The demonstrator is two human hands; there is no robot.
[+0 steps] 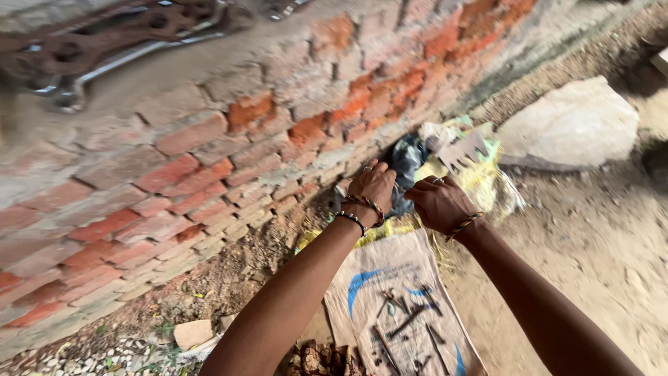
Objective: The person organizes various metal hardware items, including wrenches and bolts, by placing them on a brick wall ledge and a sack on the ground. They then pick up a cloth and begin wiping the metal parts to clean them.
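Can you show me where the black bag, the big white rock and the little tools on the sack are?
black bag (406,161), head view, on its crumpled top.
big white rock (570,125), head view, on its flat face.
little tools (403,324), head view, on a dark rod mid-sack.

The brick wall (174,139) runs orange-red with pale grey mortar. Below it, a tan sack (410,278) bears blue curved marks and dark metal tools (407,324). Against the wall lie a black bag (406,163), yellow sacking (487,184), and a whitish stone (570,125). The wrist bands (358,212) look striped, perhaps red, yellow and black.
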